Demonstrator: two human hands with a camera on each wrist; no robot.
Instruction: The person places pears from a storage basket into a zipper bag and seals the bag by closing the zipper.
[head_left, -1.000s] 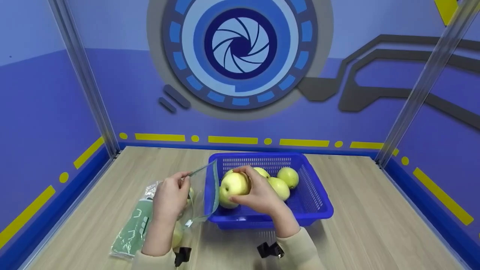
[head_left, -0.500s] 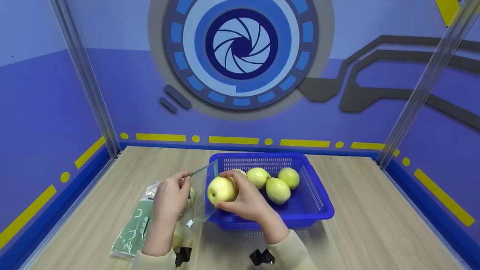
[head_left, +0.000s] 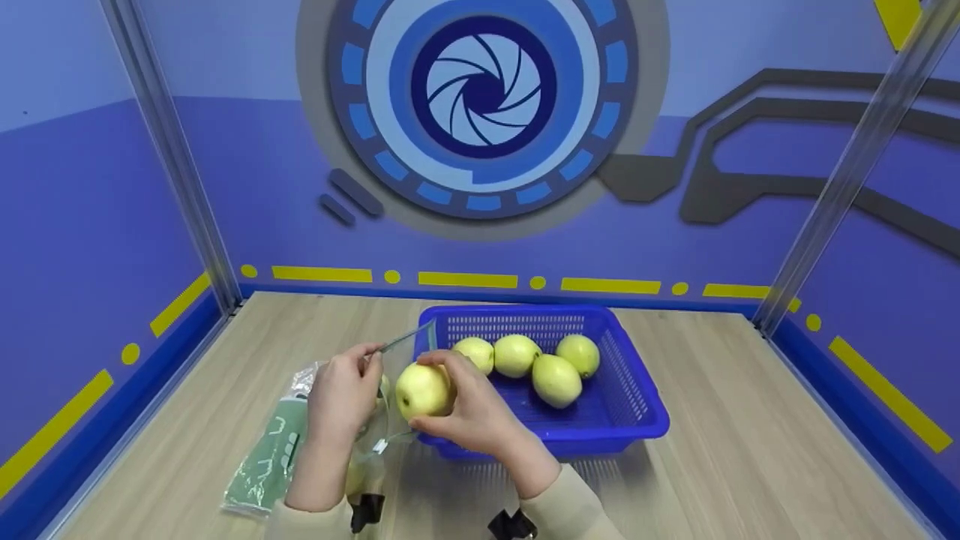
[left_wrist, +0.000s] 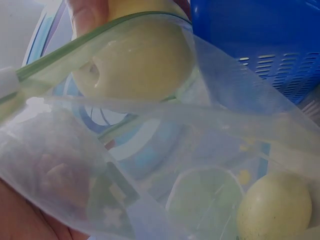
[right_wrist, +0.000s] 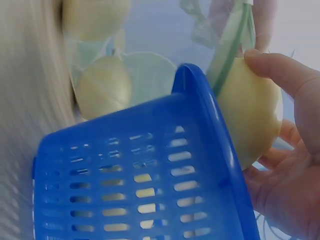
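My right hand [head_left: 476,412] grips a yellow-green pear [head_left: 421,391] between thumb and fingers at the mouth of a clear zip bag [left_wrist: 215,120]. The bag's green-edged opening crosses over the pear in the left wrist view. My left hand [head_left: 337,394] pinches the bag's rim and keeps the mouth apart. Inside the bag, lower down, are other pears [right_wrist: 104,87], partly hidden by the left forearm in the head view. Just right of the bag stands a blue plastic basket [head_left: 651,420], its left rim right beside the held pear.
Several pears [head_left: 556,381] lie in the basket. Left of my left forearm, a green and clear plastic package [head_left: 268,454] lies on the wooden table [head_left: 750,435]. Blue printed panels [head_left: 255,187] enclose the table at the back and sides.
My right hand has lifted the pear from over the basket and carried it left to the bag's mouth. The left hand has stayed in place, holding the bag's rim.
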